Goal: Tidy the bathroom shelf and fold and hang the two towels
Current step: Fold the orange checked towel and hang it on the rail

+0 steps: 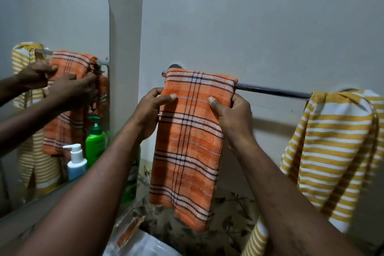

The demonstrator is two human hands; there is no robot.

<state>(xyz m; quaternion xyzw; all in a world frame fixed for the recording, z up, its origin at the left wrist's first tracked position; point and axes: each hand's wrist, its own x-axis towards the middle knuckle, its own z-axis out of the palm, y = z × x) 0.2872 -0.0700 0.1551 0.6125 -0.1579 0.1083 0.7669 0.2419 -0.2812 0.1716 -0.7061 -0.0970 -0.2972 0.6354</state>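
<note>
The orange towel (193,131) hangs folded over the rail (270,90). The left hand (151,110) pinches its edge at 9 o'clock. The right hand (230,114) pinches the edge at 3 o'clock. Both thumbs sit on the front. If one hand tugs down harder, the towel may go crooked, or slide off the smooth rail onto the green bottle (131,185) at 7 o'clock. The yellow striped towel (336,141), at 3 o'clock on the rail, hangs bunched and may slip too.

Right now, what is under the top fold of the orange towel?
The chrome towel bar passes under the orange towel; that covered stretch cannot be seen. Its wall mount shows.
</note>
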